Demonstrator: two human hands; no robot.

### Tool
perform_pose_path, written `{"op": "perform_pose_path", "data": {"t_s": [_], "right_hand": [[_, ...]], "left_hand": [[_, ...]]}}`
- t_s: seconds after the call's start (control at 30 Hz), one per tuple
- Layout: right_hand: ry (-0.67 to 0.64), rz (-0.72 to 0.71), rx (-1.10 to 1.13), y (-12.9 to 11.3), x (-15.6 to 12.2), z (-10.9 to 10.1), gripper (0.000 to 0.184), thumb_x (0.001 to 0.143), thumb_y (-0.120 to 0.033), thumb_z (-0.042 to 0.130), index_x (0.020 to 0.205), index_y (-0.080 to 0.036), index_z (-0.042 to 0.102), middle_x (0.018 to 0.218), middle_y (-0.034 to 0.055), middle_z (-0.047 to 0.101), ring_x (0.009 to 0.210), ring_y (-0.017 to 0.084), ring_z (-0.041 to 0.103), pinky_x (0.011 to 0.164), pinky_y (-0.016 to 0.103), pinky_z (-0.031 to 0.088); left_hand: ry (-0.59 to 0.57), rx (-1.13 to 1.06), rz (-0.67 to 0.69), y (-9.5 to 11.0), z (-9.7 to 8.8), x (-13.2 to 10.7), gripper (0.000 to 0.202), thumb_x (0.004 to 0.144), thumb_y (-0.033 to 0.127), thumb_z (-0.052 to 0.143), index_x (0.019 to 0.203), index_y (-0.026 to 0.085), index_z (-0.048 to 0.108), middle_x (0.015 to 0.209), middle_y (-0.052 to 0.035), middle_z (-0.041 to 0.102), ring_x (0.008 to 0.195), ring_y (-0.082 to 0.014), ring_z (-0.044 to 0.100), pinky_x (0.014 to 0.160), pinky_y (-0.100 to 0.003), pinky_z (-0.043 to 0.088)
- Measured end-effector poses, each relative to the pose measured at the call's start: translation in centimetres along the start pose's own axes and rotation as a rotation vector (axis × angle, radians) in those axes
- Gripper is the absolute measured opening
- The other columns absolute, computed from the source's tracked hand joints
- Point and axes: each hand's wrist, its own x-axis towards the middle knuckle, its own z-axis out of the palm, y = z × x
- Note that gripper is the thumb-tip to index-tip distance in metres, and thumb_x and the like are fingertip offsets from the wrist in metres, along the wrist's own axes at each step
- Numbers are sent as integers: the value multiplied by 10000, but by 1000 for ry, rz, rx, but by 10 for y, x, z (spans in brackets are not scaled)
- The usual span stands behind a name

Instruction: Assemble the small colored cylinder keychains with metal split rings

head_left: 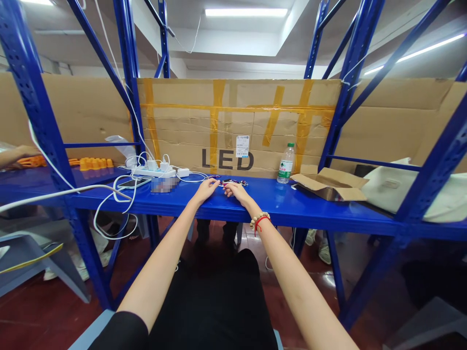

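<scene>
My left hand point(207, 189) rests over the front part of the blue shelf point(175, 200), its fingers closed together and pointing toward the right hand. Close beside it, my right hand point(238, 191) has its fingers curled in, with the wrist wearing beads and a red cord. Whatever lies between the fingers of either hand is too small to make out. Just behind the right hand is a small heap of thin dark, red and white pieces point(241, 183), partly covered by the fingers; their kind cannot be told.
To the left lie a white power strip point(153, 171) with plugs and looping cables, and a phone point(134, 183). A water bottle point(286, 164), an open cardboard box point(330, 184) and a white bag point(397, 189) stand right. Orange pieces point(95, 164) and another person's hand point(18, 154) are far left.
</scene>
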Motion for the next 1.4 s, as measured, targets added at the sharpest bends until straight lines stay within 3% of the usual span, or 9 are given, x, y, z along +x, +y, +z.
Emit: {"op": "perform_pose_path", "data": {"t_s": [0.17, 0.27, 0.43, 0.57, 0.77, 0.93, 1.13, 1.4], "right_hand": [[69, -20, -23, 5, 3, 0, 219, 805, -214, 411, 680, -124, 566, 551, -2, 556, 443, 54, 480, 510, 175, 433], [92, -61, -51, 9, 3, 0, 180, 787, -268, 482, 838, -122, 574, 622, 0, 584, 449, 53, 495, 520, 187, 446], [56, -188, -146, 12, 2, 2, 366, 728, -307, 589, 1063, -166, 546, 811, 20, 636, 496, 59, 553, 558, 211, 480], [41, -244, -255, 13, 3, 2, 273, 760, -274, 552, 998, -152, 606, 857, 44, 653, 512, 74, 572, 564, 226, 487], [65, -310, -480, 13, 3, 3, 283, 760, -266, 558, 1029, -199, 614, 933, 39, 653, 593, 99, 579, 621, 242, 465], [46, -347, -681, 3, -6, 6, 227, 787, -276, 527, 968, -212, 648, 908, 32, 656, 690, 123, 559, 668, 238, 414], [13, -334, -846, -6, -13, 7, 224, 804, -298, 480, 727, -178, 652, 692, 29, 633, 648, 138, 538, 568, 217, 344], [22, -372, -930, -9, -15, 11, 204, 824, -258, 449, 792, -153, 621, 744, 49, 629, 676, 136, 535, 584, 211, 331]], "left_hand": [[-24, 38, -2, 2, -1, -2, 429, 775, 511, 415, 657, 136, 587, 455, 20, 485, 455, -101, 442, 476, -215, 334], [-25, 77, -4, 3, -2, -3, 449, 783, 504, 387, 602, 134, 565, 457, 18, 484, 454, -97, 437, 481, -214, 332], [-23, 193, -5, 5, -4, -4, 455, 811, 468, 336, 598, 138, 565, 492, 4, 524, 501, -116, 477, 513, -219, 343], [-24, 324, -10, 9, -5, -6, 443, 830, 447, 326, 620, 158, 587, 601, -19, 603, 614, -156, 539, 566, -235, 356], [-21, 470, -2, 15, -2, -8, 353, 853, 383, 340, 716, 191, 601, 828, -48, 651, 827, -203, 564, 683, -263, 382], [-33, 506, 19, 14, -2, -7, 355, 880, 345, 303, 747, 187, 592, 834, -58, 646, 829, -194, 568, 711, -261, 390], [-55, 498, 72, 7, -1, -3, 310, 884, 309, 318, 780, 194, 585, 846, -44, 645, 829, -181, 572, 714, -251, 386], [-71, 469, 117, 4, -1, -1, 304, 886, 314, 310, 807, 203, 582, 852, -33, 644, 825, -175, 570, 706, -247, 386]]}}
